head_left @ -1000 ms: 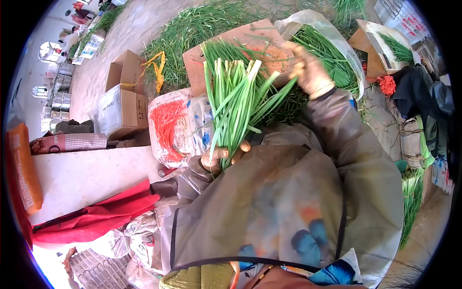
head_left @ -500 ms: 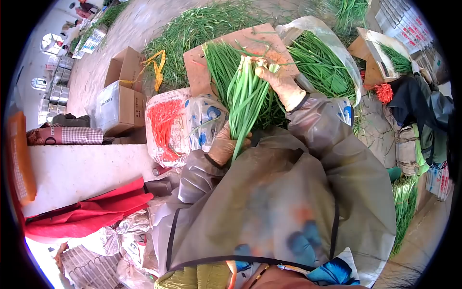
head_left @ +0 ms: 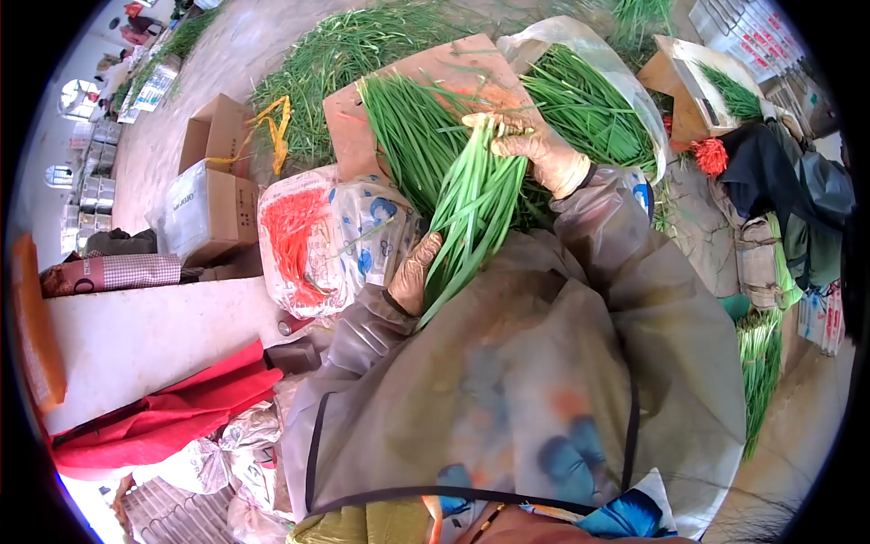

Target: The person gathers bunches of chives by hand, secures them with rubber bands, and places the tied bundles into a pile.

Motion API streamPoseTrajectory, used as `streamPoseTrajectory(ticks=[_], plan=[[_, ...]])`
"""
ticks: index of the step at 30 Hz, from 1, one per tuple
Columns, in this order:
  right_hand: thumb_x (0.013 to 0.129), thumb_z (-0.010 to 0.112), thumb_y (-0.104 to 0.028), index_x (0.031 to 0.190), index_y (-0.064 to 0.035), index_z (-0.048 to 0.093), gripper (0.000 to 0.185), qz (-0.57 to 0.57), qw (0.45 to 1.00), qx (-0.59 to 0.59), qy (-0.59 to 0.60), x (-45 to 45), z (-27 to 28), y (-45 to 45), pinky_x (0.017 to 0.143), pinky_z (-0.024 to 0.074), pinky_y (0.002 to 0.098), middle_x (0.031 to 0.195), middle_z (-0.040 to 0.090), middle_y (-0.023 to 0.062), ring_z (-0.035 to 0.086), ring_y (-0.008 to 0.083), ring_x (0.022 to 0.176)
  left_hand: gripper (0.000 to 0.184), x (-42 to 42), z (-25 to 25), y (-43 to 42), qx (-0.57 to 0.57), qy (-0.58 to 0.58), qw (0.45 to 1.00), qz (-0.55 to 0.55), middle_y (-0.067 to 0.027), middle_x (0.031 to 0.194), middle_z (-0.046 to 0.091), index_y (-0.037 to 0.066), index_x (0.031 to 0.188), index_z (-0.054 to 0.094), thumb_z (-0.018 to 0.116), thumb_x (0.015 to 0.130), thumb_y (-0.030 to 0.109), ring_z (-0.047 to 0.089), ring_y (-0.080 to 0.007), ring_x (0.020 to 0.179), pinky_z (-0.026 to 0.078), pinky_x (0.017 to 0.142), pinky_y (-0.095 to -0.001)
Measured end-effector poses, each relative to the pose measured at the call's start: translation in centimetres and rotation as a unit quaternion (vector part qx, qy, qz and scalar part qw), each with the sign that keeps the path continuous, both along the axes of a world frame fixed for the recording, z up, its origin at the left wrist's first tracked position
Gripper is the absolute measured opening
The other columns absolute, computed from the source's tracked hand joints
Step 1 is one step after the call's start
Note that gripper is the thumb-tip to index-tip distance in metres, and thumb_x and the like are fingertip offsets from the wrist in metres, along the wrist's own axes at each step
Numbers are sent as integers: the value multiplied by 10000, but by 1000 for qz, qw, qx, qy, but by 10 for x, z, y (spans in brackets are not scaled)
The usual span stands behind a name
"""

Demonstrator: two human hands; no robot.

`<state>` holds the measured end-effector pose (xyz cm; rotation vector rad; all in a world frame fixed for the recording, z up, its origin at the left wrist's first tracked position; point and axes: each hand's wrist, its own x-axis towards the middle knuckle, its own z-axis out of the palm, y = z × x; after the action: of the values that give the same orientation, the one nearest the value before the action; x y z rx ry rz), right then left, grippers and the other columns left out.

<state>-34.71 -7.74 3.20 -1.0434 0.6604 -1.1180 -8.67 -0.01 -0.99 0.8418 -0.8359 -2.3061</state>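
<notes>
Green bunch [head_left: 471, 204]: on the wearer's side of the board [head_left: 349, 131] | right hand [head_left: 555, 165]: apart from it a second ago, now gripping its pale ends | left hand [head_left: 414, 276]: against the leaves, grip I can't tell | upshot: stalks look steadied

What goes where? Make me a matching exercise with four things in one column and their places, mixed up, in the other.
Things
1. Bunch
2. Red strings
3. Red cloth
4. Yellow strap

Places
A. On the sack
B. At the open box
C. Between the left hand and the right hand
D. Along the near edge of the white table

Right pairs: 1-C, 2-A, 3-D, 4-B
</notes>
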Motion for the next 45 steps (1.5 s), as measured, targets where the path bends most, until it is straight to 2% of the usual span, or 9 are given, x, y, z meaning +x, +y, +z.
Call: streamPoseTrajectory(ticks=[12,14,18,21,25,33,36,38,45], plan=[[711,750,-89,978,-19,637,298,73,994,-59,52,4,42,-2,778,494,279,911,649,77,616,161,846,477,-9,24,8,10,32,997,-74,-117,1097,596,6,1233,485,452,940,381,567,-207,1010,440,889,-310],[723,730,-74,921,-21,645,222,87,990,-81,76,7,44,-8,754,493,269,868,648,63,611,139,825,519,-1,14,6,60,61,991,-100,-68,1281,495,59,1375,348,493,938,299,495,-175,1130,392,964,-313],[757,704,-109,1057,-37,604,325,33,977,-147,152,4,82,-2,691,460,226,842,617,24,584,108,802,556,13,19,2,-64,77,988,-121,-76,1343,436,24,1399,285,498,924,219,452,-188,1186,355,997,-327],[784,678,-112,953,-42,626,190,-99,951,-215,200,-27,125,-7,748,471,231,861,633,16,592,96,818,581,48,31,-23,-332,-71,941,2,-96,1348,435,9,1373,332,577,883,204,425,-199,1223,326,1030,-336],[819,661,-147,958,-37,615,183,-173,865,-316,349,-40,153,-22,764,476,239,873,634,8,590,90,843,597,88,72,-55,-379,-214,882,180,-125,1382,388,-6,1349,352,632,855,179,397,-224,1250,297,1054,-352],[809,667,-85,953,-26,590,174,13,963,-222,151,6,153,-25,792,482,245,889,621,26,594,116,849,971,-35,189,-93,-598,-118,788,82,-182,1403,319,65,1434,190,778,699,305,318,-320,1297,323,1036,-404],[792,688,-125,964,-18,600,220,5,979,-194,69,19,147,-13,784,459,243,888,625,34,586,119,862,932,-74,176,-100,-483,7,875,-29,-149,1316,452,49,1405,252,795,679,266,460,-261,1198,430,942,-334],[786,701,-169,978,-20,605,262,-58,985,-163,1,21,126,-12,775,457,237,895,630,41,586,118,850,850,-65,133,-110,-196,87,953,-212,-119,1167,567,48,1372,324,790,676,199,531,-222,1111,439,926,-329],[797,711,-187,1127,-8,559,405,-182,932,-180,258,8,51,-10,804,467,268,969,612,54,587,137,910,902,-63,37,-47,-21,159,979,-126,-113,955,616,34,1402,270,756,651,151,604,-240,877,484,801,-367]])
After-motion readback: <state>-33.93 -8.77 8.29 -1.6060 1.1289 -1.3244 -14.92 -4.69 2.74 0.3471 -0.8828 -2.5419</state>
